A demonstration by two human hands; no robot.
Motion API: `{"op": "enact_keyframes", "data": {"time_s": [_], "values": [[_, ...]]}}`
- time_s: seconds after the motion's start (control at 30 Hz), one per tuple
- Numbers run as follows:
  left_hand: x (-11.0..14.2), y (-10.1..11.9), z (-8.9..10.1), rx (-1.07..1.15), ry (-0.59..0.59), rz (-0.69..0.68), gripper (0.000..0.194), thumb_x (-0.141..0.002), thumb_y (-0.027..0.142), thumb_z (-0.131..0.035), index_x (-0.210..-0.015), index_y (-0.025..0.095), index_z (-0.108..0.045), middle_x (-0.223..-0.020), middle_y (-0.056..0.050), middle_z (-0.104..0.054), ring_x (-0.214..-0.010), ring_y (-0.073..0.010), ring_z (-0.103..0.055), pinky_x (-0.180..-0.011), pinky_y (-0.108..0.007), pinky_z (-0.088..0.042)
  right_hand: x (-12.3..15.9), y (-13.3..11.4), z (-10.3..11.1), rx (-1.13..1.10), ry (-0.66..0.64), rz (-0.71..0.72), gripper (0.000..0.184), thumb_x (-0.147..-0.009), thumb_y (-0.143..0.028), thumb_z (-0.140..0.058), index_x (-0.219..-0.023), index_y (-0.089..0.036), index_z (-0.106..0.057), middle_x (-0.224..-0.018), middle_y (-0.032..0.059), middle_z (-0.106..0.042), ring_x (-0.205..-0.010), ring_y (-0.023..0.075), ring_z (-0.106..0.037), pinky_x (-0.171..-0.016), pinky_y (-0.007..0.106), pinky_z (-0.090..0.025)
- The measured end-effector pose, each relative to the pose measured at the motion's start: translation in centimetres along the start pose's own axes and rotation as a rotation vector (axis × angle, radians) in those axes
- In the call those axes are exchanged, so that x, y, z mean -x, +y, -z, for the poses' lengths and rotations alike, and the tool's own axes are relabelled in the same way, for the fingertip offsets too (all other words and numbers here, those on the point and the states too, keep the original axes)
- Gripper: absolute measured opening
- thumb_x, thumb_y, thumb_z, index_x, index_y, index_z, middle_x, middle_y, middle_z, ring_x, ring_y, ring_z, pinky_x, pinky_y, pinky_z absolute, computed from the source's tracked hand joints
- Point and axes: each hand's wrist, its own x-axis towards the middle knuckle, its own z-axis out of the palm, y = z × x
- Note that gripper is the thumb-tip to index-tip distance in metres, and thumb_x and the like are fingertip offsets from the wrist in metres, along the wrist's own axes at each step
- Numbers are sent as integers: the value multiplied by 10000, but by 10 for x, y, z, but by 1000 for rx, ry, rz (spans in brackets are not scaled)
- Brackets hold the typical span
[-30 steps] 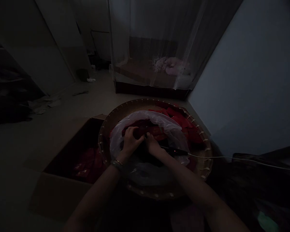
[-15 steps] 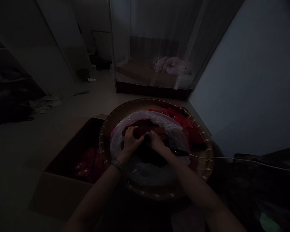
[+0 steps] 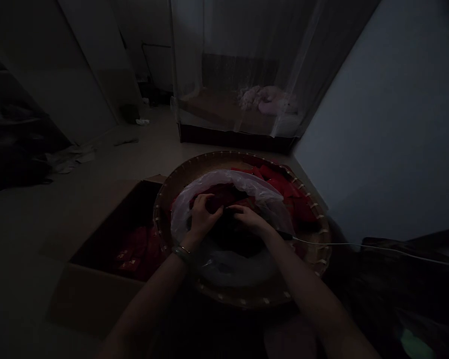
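Observation:
A round woven basket point(image 3: 194, 167) with a bound rim holds a translucent plastic bag point(image 3: 228, 269), its mouth spread wide around a dark middle with dim red shapes inside. Over the bag's opening, my left hand point(image 3: 202, 217) curls thumb and fingers around something too dark to make out. A bracelet point(image 3: 182, 252) circles that wrist. My right hand point(image 3: 250, 219) reaches in from the right, fingertips pinched close to the left thumb; what lies between them is too dark to name. Red packets point(image 3: 284, 189) lie in the basket's far right side.
An open cardboard box point(image 3: 97, 286) with red packets point(image 3: 132, 252) stands at the left, against the basket. A white cable point(image 3: 333, 244) runs right from a dark object at the bag's edge. Behind are a netted bed point(image 3: 209, 112) and a pale wall point(image 3: 389, 134).
My right hand has shifted slightly right and its fingers have straightened toward the left thumb. The left hand stays nearly in place.

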Motion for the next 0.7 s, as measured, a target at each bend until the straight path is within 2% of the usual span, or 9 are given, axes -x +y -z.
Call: {"op": "enact_keyframes", "data": {"time_s": [0.13, 0.27, 0.4, 0.53, 0.7], "values": [[0, 0, 0, -4, -2, 1, 350, -676, 222, -696, -989, 197, -542, -971, -46, -602, -940, -211, -583, -850, -370, -482, 0, -5, 3, -220, -28, -34, 253, -622, -129, -577, -865, -197, -595, -770, -6, -628, -689, 122, -602, -590, 245, -525], [0, 2, 2, 17, -11, -12, 346, -671, 205, -691, -982, 191, -541, -970, -47, -602, -941, -207, -578, -857, -368, -475, 1, -8, 9, -343, -15, -16, 260, -596, -84, -584, -828, -198, -563, -776, -28, -617, -685, 99, -599, -653, 237, -525], [0, 5, 3, 30, -38, -19, 324, -669, 204, -688, -960, 189, -545, -956, -49, -600, -929, -207, -573, -847, -371, -473, 7, -16, 18, -349, 43, 55, 289, -603, -97, -584, -866, -207, -536, -804, -29, -614, -668, 104, -603, -657, 258, -533], [1, 5, 2, 32, -105, -36, 358, -656, 191, -693, -979, 191, -541, -977, -53, -591, -944, -209, -563, -842, -362, -469, 20, -36, 26, -343, 97, 188, 302, -591, -104, -588, -871, -210, -555, -802, -37, -621, -672, 99, -601, -673, 245, -541], [4, 4, -1, 35, -172, -80, 403, -641, 190, -701, -1005, 191, -528, -997, -56, -580, -953, -213, -543, -839, -363, -459, 31, -57, 20, -313, 152, 289, 342, -583, -140, -627, -910, -217, -564, -811, -33, -645, -647, 117, -612, -621, 250, -547]]}}
